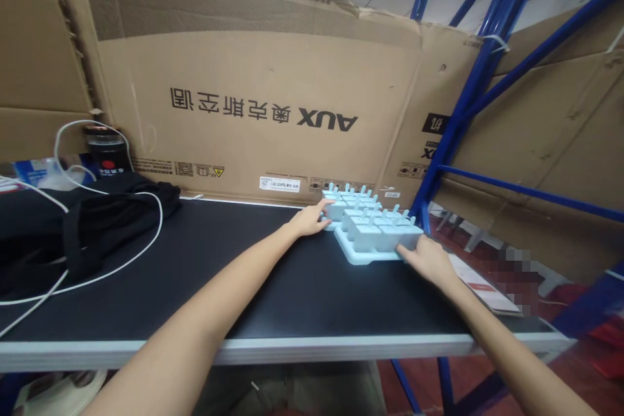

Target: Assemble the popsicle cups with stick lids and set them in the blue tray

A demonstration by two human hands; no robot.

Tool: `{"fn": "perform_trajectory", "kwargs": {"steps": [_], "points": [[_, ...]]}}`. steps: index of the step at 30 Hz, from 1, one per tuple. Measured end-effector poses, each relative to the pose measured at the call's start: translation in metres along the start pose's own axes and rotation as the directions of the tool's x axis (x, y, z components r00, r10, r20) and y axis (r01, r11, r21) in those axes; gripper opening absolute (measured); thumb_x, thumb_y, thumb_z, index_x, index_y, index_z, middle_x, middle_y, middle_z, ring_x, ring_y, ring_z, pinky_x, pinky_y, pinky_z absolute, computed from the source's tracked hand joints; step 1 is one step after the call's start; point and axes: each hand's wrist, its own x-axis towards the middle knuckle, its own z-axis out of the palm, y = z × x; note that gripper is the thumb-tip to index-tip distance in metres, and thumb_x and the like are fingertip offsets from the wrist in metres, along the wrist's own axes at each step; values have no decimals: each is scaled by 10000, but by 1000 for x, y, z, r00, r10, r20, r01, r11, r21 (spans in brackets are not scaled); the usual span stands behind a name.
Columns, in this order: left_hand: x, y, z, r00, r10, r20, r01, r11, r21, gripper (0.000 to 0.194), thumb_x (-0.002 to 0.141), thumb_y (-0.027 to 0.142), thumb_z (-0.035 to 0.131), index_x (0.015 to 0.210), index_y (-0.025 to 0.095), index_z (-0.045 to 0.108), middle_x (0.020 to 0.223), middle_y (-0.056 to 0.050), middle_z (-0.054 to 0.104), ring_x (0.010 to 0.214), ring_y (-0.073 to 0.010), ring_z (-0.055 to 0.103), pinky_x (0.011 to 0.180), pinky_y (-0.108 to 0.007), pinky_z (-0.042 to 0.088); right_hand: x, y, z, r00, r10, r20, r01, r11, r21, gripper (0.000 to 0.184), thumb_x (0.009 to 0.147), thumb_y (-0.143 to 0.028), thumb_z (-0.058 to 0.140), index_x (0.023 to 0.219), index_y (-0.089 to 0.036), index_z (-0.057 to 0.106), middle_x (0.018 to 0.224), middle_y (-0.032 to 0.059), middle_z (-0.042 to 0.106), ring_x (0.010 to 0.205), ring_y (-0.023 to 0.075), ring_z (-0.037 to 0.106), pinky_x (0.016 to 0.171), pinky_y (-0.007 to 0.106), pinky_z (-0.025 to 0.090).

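From my camera I look down on a black surface (pixel 287 299) with a pale metal edge, and both of my hands reach forward over it. Two light-blue moulds with upright stick-like handles sit towards its back right part, close together. The far mould (pixel 336 209) is nearer the cardboard, and the near mould (pixel 368 240) lies in front of it and a little to the right, with a rounded rim jutting out at its base.

My left hand (pixel 312 218) is at the left end of the far mould. The forefinger reaches its upper part and the thumb sits lower, the two parted; I cannot tell whether they squeeze it. My right hand (pixel 431 259) is at the right end of the near mould, with the thumb on its front face close to the corner. The other fingers are mostly out of my sight, so I cannot tell how firmly they close.

Behind the moulds stands a cardboard panel (pixel 253 58) with upside-down AUX lettering and a white label (pixel 279 184) low on it. A blue metal frame (pixel 455 136) rises on the right, and a printed sheet (pixel 487 286) lies along the right side of the surface, beyond my right forearm. Over on the left I see a black cloth bag (pixel 121 214) with a white cable (pixel 161 221) looping over and beside it. A dark jar (pixel 108 153) and a blue-and-white package (pixel 36 173) are behind the bag.
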Motion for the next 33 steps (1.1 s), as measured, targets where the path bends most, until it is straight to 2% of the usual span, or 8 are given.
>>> {"fn": "perform_trajectory", "kwargs": {"steps": [7,13,16,19,22,26,30,33], "points": [[1,3,8,1000,-9,26,6,995,98,685,924,383,516,1500,322,150,1228,-56,627,1021,-230,660,872,-335,493,-11,-7,0,999,14,-39,-13,1000,24,542,910,-518,417,1071,-26,577,1047,253,668,986,339,661,776,358,459],[3,18,12,997,-43,66,32,987,159,812,931,382,486,1537,303,-50,1337,-95,572,1164,-291,599,906,-376,484,-14,-10,0,998,2,-55,0,999,42,535,919,-511,408,1063,-25,577,1019,258,668,1007,350,658,803,371,466],[3,19,12,996,-39,85,26,988,150,823,937,353,461,1534,293,-102,1357,-98,564,1196,-293,580,930,-387,474,-16,-11,-2,999,13,-51,-10,998,54,539,916,-519,408,1064,-27,571,1018,256,670,1010,356,658,803,375,471],[-2,16,9,993,-17,117,2,992,123,804,947,342,434,1533,281,-114,1390,-95,547,1210,-276,575,966,-387,457,-17,-14,-3,995,73,-60,-69,995,66,605,917,-551,384,1105,3,537,1017,283,665,995,371,662,804,394,477],[-8,15,4,995,-8,99,-1,996,91,740,959,384,406,1535,267,-43,1428,-107,513,1203,-263,584,989,-392,450,-17,-14,-4,989,122,-79,-115,990,87,668,904,-590,383,1143,21,505,1027,311,656,992,383,662,810,410,481],[-12,17,3,998,-11,61,6,997,74,523,960,438,396,1434,257,270,1376,-102,549,1157,-252,612,955,-387,479,-12,-5,-16,975,200,-93,-179,964,199,690,861,-630,423,1129,-4,536,1031,299,665,1006,381,655,803,396,487],[-15,11,0,999,-6,54,2,998,66,323,962,424,395,1229,253,452,1219,-75,630,1104,-233,627,921,-368,495,-7,-7,-51,943,291,-160,-235,926,297,592,828,-556,468,1107,-43,562,1049,278,669,1018,377,641,805,392,484],[-23,-7,-12,997,-68,-25,69,996,58,266,963,418,390,1131,244,502,1151,-70,651,1069,-235,628,927,-387,491,-6,-36,-83,945,217,-245,-125,930,345,499,834,-490,456,1120,-92,549,1049,239,675,972,343,650,773,372,484]]}}
